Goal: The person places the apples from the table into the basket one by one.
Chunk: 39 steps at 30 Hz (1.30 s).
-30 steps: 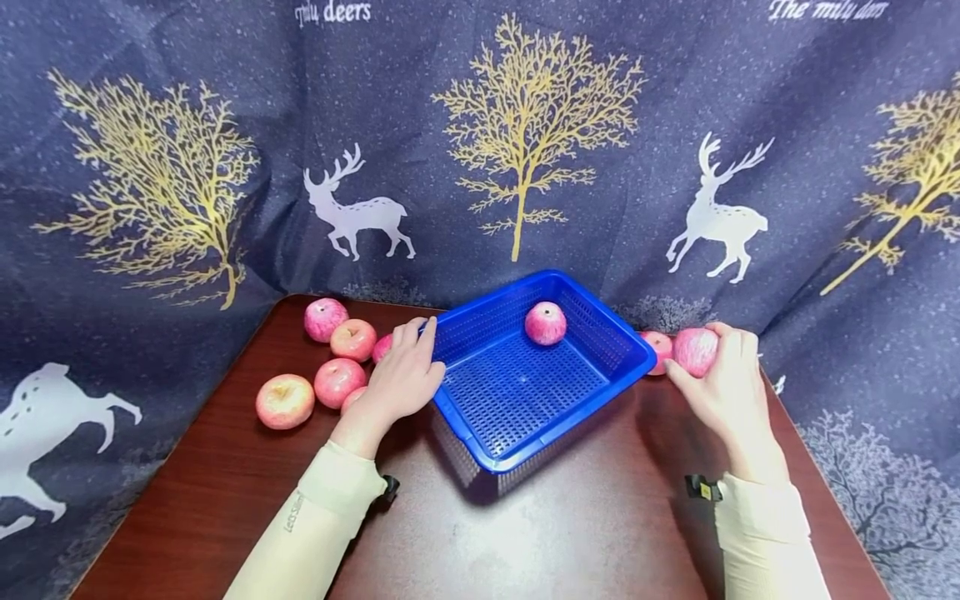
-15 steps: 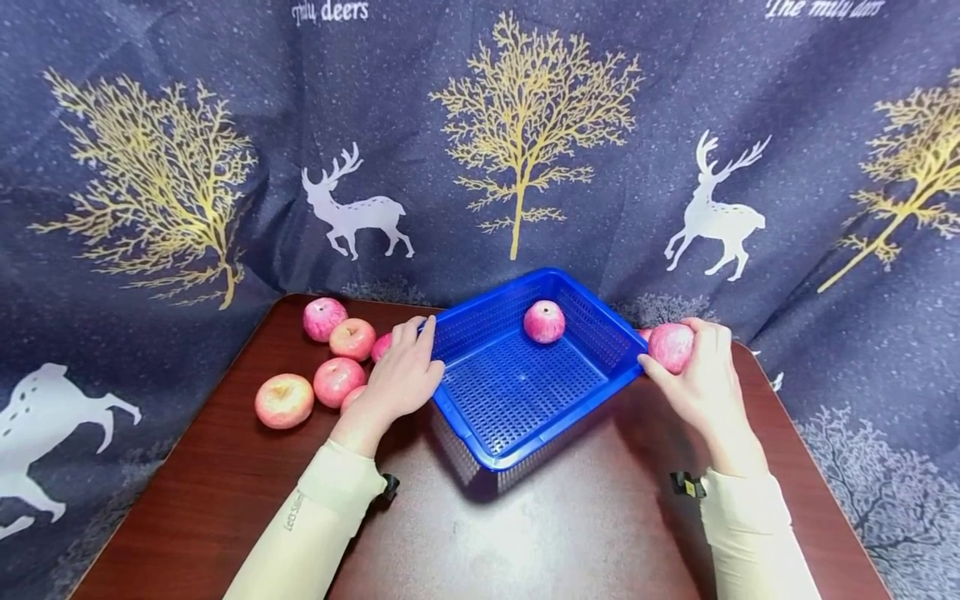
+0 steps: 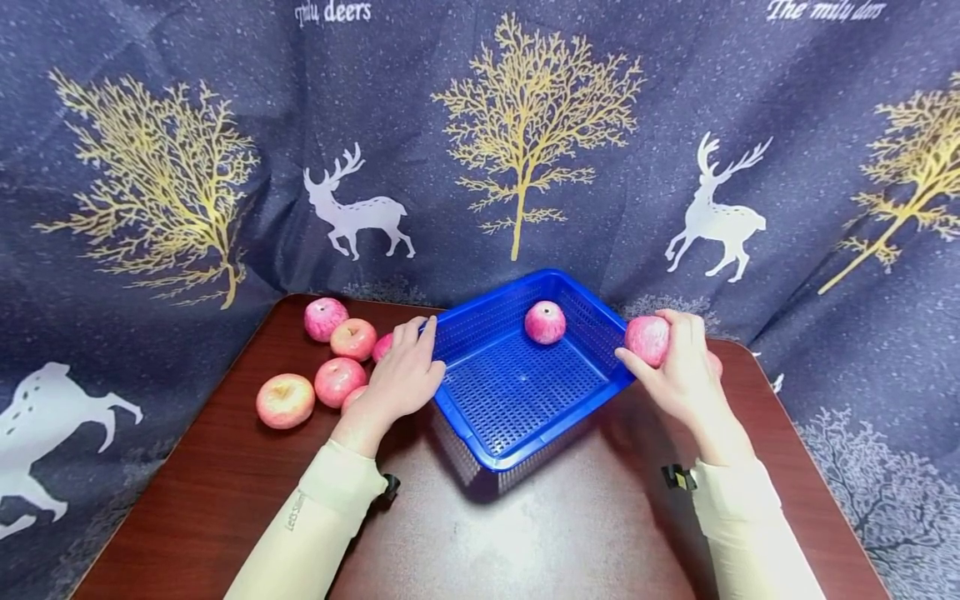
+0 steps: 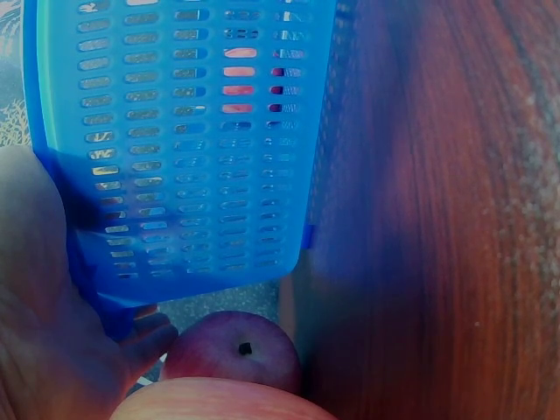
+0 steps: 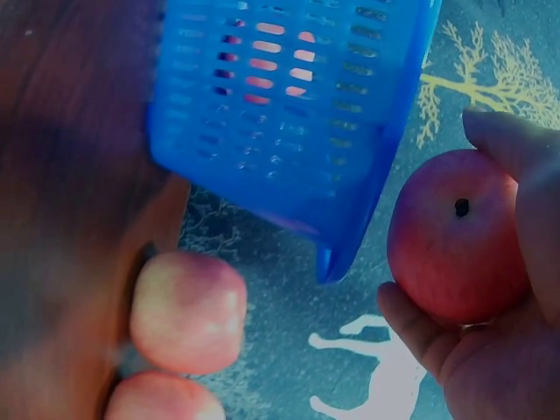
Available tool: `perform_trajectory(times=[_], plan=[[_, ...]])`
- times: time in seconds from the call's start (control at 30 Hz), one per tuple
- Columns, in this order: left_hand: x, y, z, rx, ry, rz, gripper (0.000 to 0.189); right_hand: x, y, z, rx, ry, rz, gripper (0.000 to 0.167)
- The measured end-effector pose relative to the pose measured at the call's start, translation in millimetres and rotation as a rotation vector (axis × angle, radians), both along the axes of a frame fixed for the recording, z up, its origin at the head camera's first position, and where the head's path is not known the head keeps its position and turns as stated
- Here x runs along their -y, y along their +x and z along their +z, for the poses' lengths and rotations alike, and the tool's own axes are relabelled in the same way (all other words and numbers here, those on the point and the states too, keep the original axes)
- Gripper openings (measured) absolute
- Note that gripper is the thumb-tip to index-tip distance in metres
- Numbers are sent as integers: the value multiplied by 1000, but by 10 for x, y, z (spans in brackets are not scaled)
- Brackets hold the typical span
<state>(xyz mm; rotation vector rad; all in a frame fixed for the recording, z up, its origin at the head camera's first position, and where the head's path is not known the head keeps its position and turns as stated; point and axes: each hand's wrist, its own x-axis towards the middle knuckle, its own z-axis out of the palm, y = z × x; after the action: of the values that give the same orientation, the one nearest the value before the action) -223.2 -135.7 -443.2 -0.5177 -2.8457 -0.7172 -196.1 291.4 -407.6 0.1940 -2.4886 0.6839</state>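
Held apple [image 3: 647, 340]: in the right hand [image 3: 693, 383], at the basket's right side; its height against the edge is hard to judge, so carried across too low, it could knock the plastic.
Right hand: fingers and thumb curled round the fruit, spread about as wide as it; smooth skin could slip if the grip slackens.
Basket [image 3: 517, 383]: askew over the worktop [image 3: 585, 517]; whether its base sits flat is unclear. It looks light, so a bump might swing or tip it.
Left hand [image 3: 405, 375]: fingers hooked on the basket's left corner, nearly closed; letting go early would probably remove the brace.
Inner apple [image 3: 545, 322]: inside, toward the far end, unsecured; tilting could roll it, and a fruit dropped from height could bruise it.
Left apples [image 3: 341, 382]: loose beside the left hand; a basket shove that way might scatter them.
Right apples [image 5: 188, 312]: near the worktop's edge; a careless sweep could send one off.
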Motion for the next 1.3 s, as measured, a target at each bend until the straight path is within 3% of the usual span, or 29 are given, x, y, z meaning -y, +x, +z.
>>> perform_trajectory(times=[0.43, 0.63, 0.93, 1.3], plan=[[8, 4, -6, -7, -1, 3, 76, 217, -227, 238, -36, 9, 193, 79], [1, 12, 4, 0, 7, 2, 77, 336, -339, 329, 7, 28, 215, 81], [4, -4, -11, 0, 5, 0, 78, 528, -514, 406, -8, 99, 337, 74], [11, -21, -22, -10, -2, 0, 77, 774, -760, 433, 89, 173, 393, 75]])
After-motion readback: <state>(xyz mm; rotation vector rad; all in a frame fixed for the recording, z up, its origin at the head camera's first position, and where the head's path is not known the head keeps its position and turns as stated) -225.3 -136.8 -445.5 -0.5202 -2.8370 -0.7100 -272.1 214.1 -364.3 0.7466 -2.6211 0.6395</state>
